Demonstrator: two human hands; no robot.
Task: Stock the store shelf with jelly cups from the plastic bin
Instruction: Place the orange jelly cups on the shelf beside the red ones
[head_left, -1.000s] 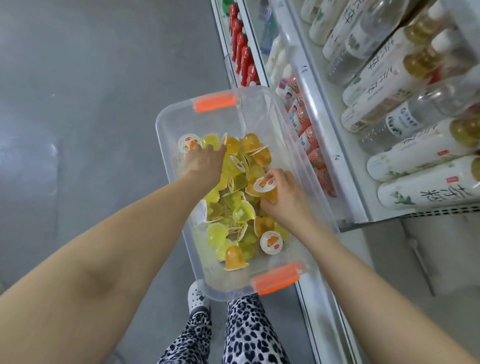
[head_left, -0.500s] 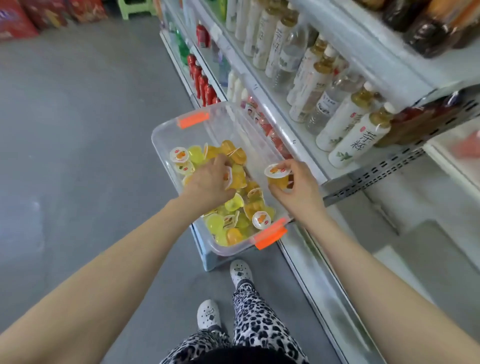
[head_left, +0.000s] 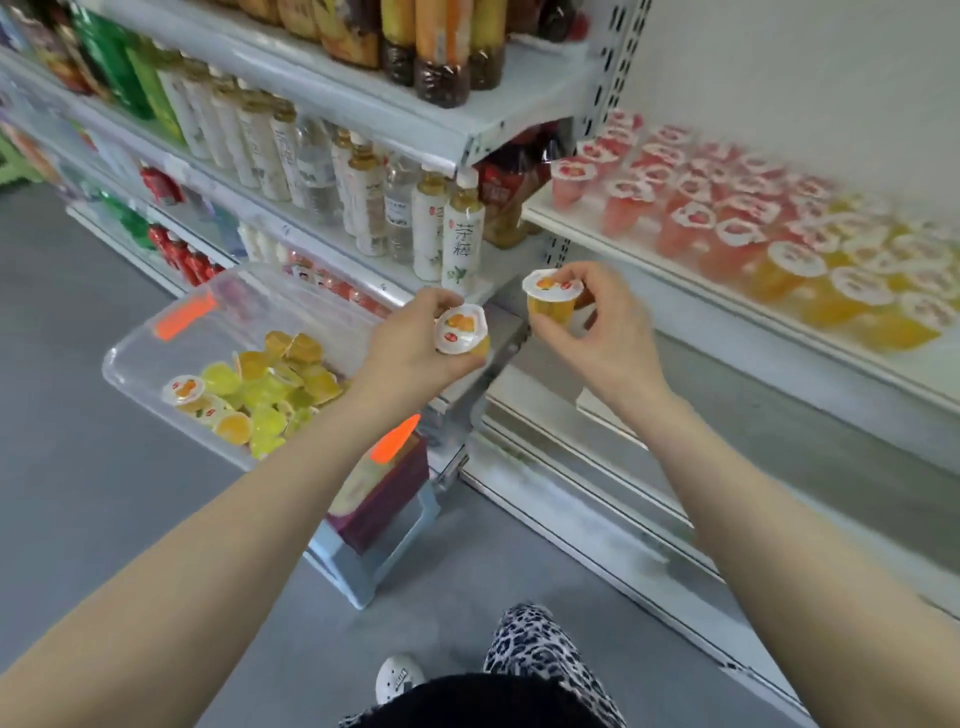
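Observation:
My left hand (head_left: 410, 348) grips an orange jelly cup (head_left: 461, 330) with its white foil lid facing me. My right hand (head_left: 605, 332) pinches a second orange jelly cup (head_left: 551, 299), held upright. Both hands hover above the floor, between the clear plastic bin (head_left: 150, 358) at left and the white shelf (head_left: 727, 312) at right. The bin has orange handles and holds several yellow and orange jelly cups (head_left: 260, 395). On the shelf stand rows of red jelly cups (head_left: 685, 208) and orange jelly cups (head_left: 857, 291).
Shelves of drink bottles (head_left: 363, 192) run along the left and top. The bin rests on a small stand with a dark box (head_left: 379, 499) under it. Grey floor (head_left: 78, 467) lies at left. My patterned trouser leg and white shoe (head_left: 397, 675) are at the bottom.
Both hands lifted out of the bin, each with a jelly cup, and moved right toward the jelly shelf. My view swung up and right from the bin.

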